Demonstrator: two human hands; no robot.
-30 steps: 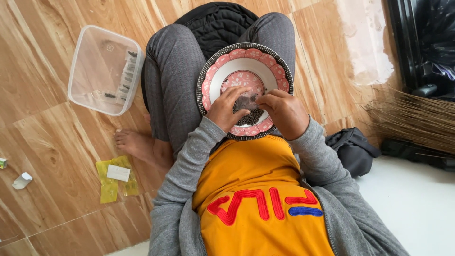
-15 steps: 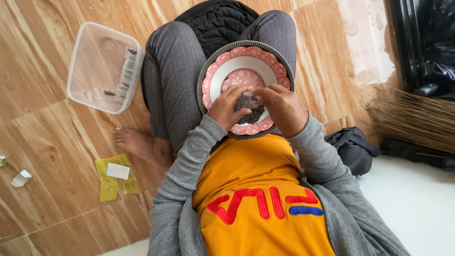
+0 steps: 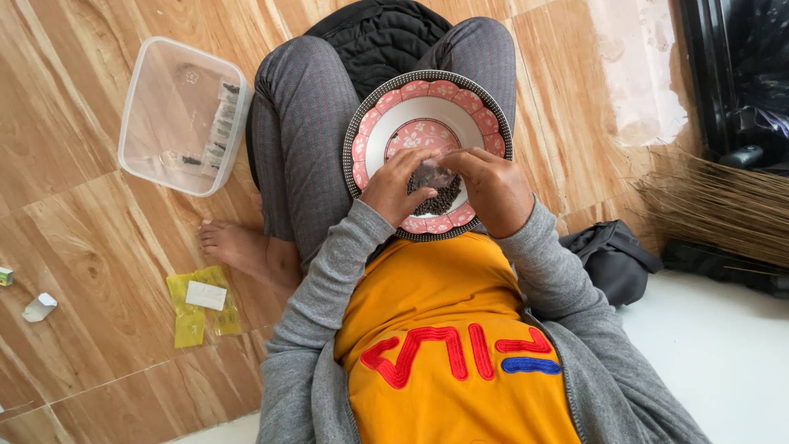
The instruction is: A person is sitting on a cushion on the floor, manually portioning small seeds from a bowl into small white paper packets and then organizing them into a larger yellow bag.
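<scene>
Resting on the person's lap, the bowl (image 3: 427,99) is sitting between the 2 grey-trousered knees, which keeps it steady and close under both hands. It is round, with a pink petal-patterned band, a dark dotted rim and a white inside; a heap of small dark seeds (image 3: 437,197) is lying at its near edge. The left hand (image 3: 400,187) and right hand (image 3: 491,187) are curling over the heap, fingertips pinched together on the seeds. On the floor at the left are lying a clear tub (image 3: 182,115) and a yellow packet (image 3: 201,306).
</scene>
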